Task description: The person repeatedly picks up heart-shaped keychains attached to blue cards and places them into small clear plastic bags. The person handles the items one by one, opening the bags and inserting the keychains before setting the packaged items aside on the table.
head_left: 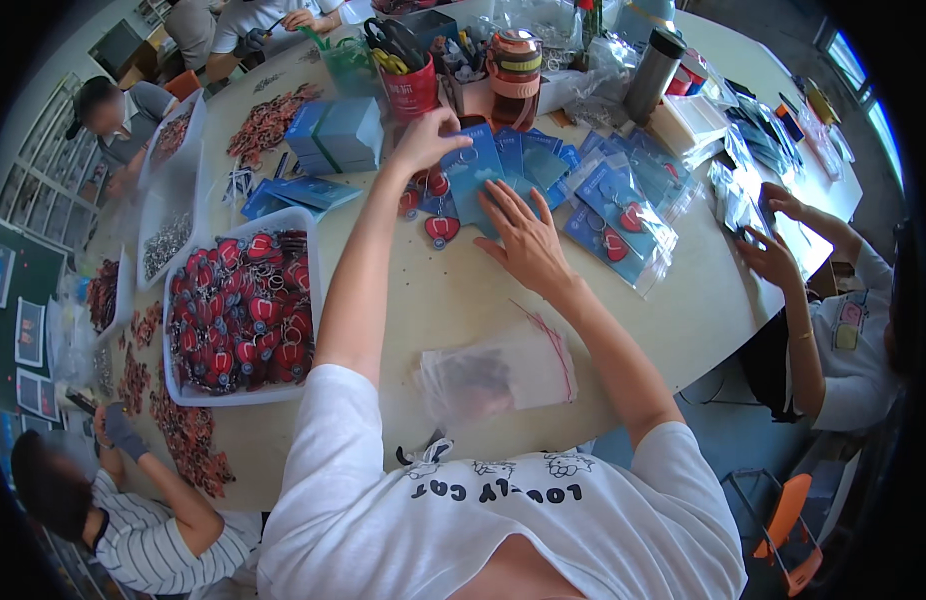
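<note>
My left hand (pixel 425 148) pinches the upper left edge of a blue card (pixel 471 192) near a metal ring on it. My right hand (pixel 528 240) lies with fingers spread and flat on the lower right part of that card. A red heart-shaped keychain (pixel 442 231) rests at the card's lower left, with more keychains beside it. More blue cards (pixel 543 160) lie fanned out behind my right hand. To its right, clear bags hold blue cards with red heart keychains (pixel 615 245). A stack of blue cards (pixel 335 135) stands left of my left hand.
A white bin (pixel 233 399) full of red heart keychains stands at left. Clear plastic bags (pixel 468 385) lie near my body. A red cup (pixel 411 92) of scissors, an orange-lidded bottle (pixel 514 80) and a tumbler (pixel 655 75) stand at the back. Other people work around the table.
</note>
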`<state>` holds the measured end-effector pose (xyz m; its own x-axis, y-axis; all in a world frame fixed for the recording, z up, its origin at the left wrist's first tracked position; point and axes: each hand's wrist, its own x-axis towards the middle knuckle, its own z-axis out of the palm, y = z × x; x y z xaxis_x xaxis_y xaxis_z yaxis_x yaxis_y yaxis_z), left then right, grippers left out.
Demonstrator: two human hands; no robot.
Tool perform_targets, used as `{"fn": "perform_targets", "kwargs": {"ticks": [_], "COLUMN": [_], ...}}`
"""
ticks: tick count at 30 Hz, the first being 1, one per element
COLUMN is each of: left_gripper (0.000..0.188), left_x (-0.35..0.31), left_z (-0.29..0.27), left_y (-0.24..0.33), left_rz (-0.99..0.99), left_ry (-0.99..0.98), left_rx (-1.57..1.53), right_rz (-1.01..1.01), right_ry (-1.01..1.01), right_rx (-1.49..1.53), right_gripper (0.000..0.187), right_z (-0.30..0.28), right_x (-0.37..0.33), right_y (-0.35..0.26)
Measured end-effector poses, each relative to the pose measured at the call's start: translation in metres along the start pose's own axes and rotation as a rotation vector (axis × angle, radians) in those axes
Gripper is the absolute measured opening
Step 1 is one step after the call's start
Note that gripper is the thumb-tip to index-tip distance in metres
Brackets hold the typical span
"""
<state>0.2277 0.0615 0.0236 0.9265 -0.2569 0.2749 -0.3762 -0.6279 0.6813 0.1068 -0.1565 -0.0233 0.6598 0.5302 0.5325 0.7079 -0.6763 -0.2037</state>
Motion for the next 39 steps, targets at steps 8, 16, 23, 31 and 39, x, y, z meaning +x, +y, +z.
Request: {"fn": "perform_targets", "kwargs": {"ticks": [8, 16, 23, 31, 39], "left_gripper": [0.023, 0.019, 0.028, 0.04, 0.014], "left_x": [-0.034, -0.069, -0.187, -0.24, -0.238], "left_z": [-0.049, -0.031, 0.03, 0.071, 0.061], "left_y": [0.139, 0.18, 0.141, 0.128, 0.11], "left_rz": [0.361, 0.229, -0.076, -0.289, -0.476], "left_ry": [0.254, 0.219, 0.096, -0.139, -0.15], "left_rx": [0.1, -0.122, 0.191, 0.098, -0.463], "right_rz": [0.635, 0.745, 0.92, 0.942, 0.92], "right_ry": [0.411, 0.452, 0.616, 0.487, 0.202], "right_rx": [0.82, 2.013, 1.265, 0.865, 0.856], "right_gripper": [0.061, 0.032, 0.022, 0.025, 0.024], "right_z": [-0.042, -0.062, -0.078, -0.091, -0.117], "right_x": [-0.004, -0.009, -0.08, -0.121, -0.129], "right_y": [-0.019, -0.042, -0.015, -0.006, 0.025]}}
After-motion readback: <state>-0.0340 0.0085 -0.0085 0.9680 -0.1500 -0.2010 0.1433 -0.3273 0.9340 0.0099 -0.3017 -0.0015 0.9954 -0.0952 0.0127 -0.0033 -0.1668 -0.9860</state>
